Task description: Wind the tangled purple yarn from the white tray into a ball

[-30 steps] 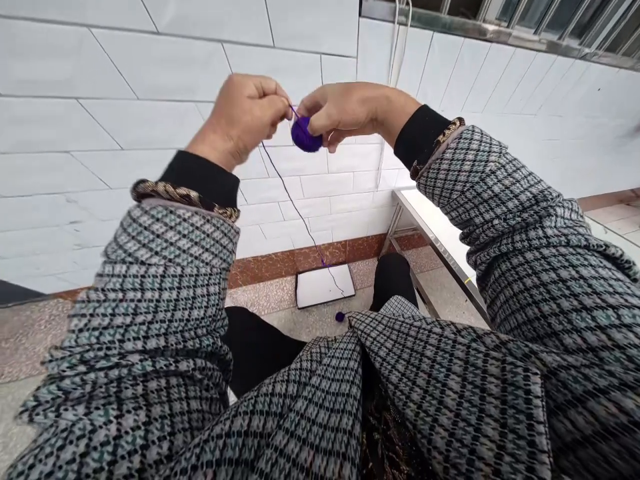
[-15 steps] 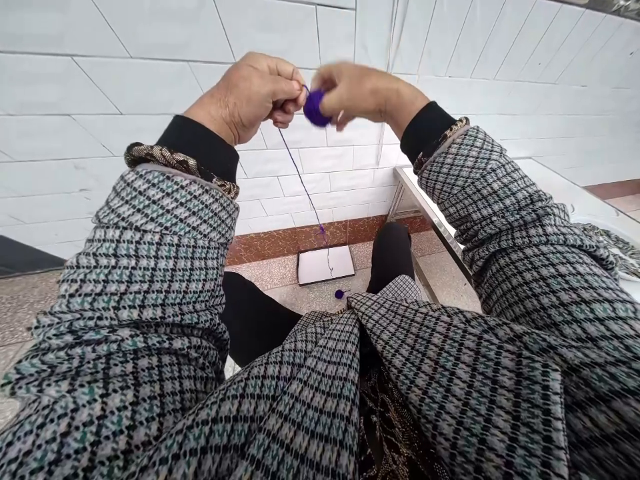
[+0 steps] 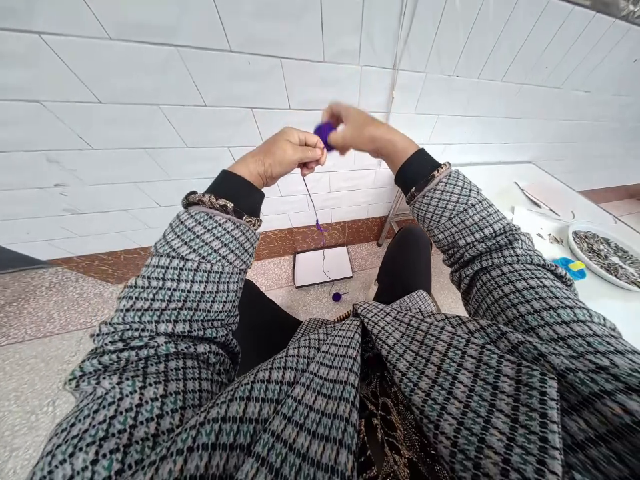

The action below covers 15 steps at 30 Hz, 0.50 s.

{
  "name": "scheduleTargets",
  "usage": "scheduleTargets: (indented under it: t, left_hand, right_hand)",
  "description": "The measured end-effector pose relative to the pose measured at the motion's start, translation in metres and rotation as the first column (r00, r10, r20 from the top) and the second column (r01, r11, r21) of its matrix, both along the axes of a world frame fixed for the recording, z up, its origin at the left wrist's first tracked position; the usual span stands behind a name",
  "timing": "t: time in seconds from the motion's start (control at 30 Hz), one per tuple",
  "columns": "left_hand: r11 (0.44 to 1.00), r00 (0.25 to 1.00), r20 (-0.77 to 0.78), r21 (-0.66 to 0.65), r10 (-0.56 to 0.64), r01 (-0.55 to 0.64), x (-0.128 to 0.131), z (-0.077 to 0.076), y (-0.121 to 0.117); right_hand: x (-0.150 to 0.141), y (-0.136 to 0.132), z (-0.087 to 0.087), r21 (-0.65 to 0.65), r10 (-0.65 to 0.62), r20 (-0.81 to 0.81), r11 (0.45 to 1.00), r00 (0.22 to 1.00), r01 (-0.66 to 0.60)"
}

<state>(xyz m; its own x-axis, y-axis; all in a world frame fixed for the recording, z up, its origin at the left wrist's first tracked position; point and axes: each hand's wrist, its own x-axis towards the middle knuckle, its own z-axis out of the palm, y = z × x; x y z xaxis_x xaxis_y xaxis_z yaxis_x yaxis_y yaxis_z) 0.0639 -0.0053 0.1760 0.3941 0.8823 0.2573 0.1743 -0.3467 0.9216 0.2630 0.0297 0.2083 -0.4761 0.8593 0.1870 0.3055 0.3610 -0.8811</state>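
Observation:
Purple yarn runs between my hands in the upper middle of the head view. My right hand [image 3: 353,130], slightly blurred, is closed around a small purple yarn ball [image 3: 325,135]. Just left of it, my left hand [image 3: 295,155] pinches the yarn strand [image 3: 311,200] between thumb and fingers. From there the strand hangs down, with a small purple tangle [image 3: 321,227] partway along. Its lower end passes over a white shallow box or tray [image 3: 310,268] with a dark edge on the floor. A second small purple yarn ball [image 3: 337,297] lies on the floor close by.
At right is a white table [image 3: 500,187] bearing a white plate [image 3: 575,240] of sunflower seeds, a blue and yellow item [image 3: 570,268] and a pinkish flat object [image 3: 545,199]. A white tiled wall [image 3: 150,73] stands in front. My knees frame the box.
Both hands have come lower in the picture, my left also further right. The yarn ball moved down with my right hand. More of the table now shows at right as the view shifted.

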Motion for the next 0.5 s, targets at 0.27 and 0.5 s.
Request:
scheduleTargets:
  t: [0.27,0.5]
  left_hand:
    - [0.983,0.976,0.195,-0.129,-0.101,0.127,-0.025,-0.080,0.007]
    - [0.878,0.908,0.405,-0.389,-0.108,0.279,-0.037,-0.163,0.002]
  right_hand:
    - [0.017,-0.004,-0.053,-0.260,0.322,-0.382,0.862,0.866,-0.436]
    - [-0.021,0.017,-0.097,-0.242,-0.054,-0.629,0.962,0.775,-0.129]
